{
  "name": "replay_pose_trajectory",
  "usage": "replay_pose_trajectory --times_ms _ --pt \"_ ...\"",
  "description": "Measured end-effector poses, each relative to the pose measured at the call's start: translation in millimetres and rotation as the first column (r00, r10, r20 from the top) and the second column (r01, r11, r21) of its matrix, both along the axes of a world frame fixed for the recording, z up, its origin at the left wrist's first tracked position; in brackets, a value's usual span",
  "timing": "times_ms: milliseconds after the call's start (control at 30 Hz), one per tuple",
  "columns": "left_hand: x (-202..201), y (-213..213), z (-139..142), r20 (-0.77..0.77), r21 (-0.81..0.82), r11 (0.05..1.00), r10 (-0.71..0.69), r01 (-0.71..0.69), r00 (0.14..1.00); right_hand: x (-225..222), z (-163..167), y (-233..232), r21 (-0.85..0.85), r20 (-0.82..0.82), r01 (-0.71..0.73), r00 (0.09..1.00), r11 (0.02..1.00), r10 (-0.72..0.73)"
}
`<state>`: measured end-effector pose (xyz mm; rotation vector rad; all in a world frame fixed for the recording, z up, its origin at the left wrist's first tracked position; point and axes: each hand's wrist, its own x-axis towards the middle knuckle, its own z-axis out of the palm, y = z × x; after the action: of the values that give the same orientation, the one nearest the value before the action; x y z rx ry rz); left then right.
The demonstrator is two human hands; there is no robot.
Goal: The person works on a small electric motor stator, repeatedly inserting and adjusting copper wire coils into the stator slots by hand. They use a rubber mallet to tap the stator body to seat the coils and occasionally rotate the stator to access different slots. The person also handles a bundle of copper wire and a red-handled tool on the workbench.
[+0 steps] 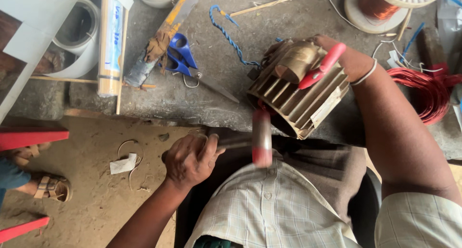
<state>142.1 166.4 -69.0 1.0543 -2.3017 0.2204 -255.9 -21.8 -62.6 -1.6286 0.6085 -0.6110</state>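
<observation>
At the far left of the frame a sandalled foot (50,188) of another person stands on the dirt floor (96,200), next to red planks (29,137). Upper left, on the rough stone tabletop (202,91), lie a roll of white tape (79,34), a rolled sheet (111,41), a hacksaw (161,38) with a rag-wrapped handle, and blue-handled scissors (185,55). Lower centre, the left hand (190,159) is closed tight round the handle of a hammer (260,137), whose red head is motion-blurred just below the open mouth of a ribbed metal motor housing (298,96). The housing lies on its side at the tabletop's near edge, right of centre. The right hand (346,58) presses down on top of it, fingers wrapped over the casing and also pinching red-handled pliers (320,67) against it. To do this well, I judge the blows should be short and square on the rim, with the right hand holding the housing firm so it cannot roll off the edge, and fingers kept clear of the strike. Upper right sit a spool of copper wire (385,5) and a red wire coil (426,91).
</observation>
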Motion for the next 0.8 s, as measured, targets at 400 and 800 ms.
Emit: replay_pose_trajectory --times_ms 400,800 --pt "24 -92 44 -0.218 0.357 0.897 0.352 -0.261 0.910 32 41 0 -0.371 0.005 -0.206 0.975 0.905 0.223" --pt "-22 -98 49 -0.136 0.138 0.902 -0.393 0.410 0.910 40 58 8 -0.074 -0.086 -0.060 0.995 0.995 0.054"
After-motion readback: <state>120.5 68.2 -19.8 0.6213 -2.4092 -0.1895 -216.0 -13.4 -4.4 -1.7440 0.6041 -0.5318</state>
